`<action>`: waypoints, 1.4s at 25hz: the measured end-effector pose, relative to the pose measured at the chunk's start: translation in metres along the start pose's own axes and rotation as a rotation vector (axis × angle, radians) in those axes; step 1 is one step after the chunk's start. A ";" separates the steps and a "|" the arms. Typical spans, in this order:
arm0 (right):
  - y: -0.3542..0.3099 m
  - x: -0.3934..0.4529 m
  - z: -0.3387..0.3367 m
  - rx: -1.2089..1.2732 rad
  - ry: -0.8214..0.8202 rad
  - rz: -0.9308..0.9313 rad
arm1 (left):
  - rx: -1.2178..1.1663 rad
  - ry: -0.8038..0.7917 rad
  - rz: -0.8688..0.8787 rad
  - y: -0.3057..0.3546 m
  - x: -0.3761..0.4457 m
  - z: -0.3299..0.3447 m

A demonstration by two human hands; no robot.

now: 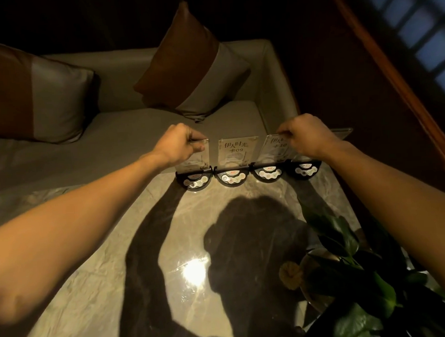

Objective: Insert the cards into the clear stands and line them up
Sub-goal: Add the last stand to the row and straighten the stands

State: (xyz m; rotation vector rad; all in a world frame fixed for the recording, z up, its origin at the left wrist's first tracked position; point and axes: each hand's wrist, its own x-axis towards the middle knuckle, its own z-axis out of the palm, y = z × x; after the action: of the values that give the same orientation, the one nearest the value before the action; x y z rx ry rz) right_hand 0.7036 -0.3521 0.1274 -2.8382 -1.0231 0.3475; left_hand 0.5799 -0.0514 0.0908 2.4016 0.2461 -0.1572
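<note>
— Four clear stands sit in a row at the far edge of the marble surface (97, 265), each on a black half-round base with buttons. That is all I get from my head view.

— Where are your hands?

— My left hand (178, 142) pinches the top edge of the leftmost stand (194, 160), fingers curled over it. My right hand (306, 134) pinches the top of the third stand (277, 150), which leans to the right.

— And the cards?

— The second stand (234, 151) stands upright and untouched, its card showing printed characters and "09". The third also holds a printed card. The fourth stand (339, 134) is mostly hidden behind my right wrist; I cannot tell what it holds.

— Anything else?

— Beyond the row, a sofa (137, 129) with two cushions; near my right forearm, a leafy plant (351, 277).
</note>
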 end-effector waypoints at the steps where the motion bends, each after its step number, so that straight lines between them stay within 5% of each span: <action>1: 0.000 0.000 0.001 0.007 0.001 0.001 | 0.000 -0.005 0.004 0.000 0.000 0.000; 13: -0.007 0.000 -0.003 0.033 -0.020 0.068 | 0.075 -0.018 -0.009 0.005 -0.001 0.002; 35: -0.005 0.006 -0.007 -0.016 -0.032 0.023 | 0.133 -0.032 0.222 0.030 0.015 0.025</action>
State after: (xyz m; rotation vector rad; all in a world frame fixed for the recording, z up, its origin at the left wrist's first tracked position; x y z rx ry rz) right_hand 0.7068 -0.3445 0.1338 -2.8700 -1.0041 0.3898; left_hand 0.6004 -0.0880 0.0889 2.5359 -0.0482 -0.1128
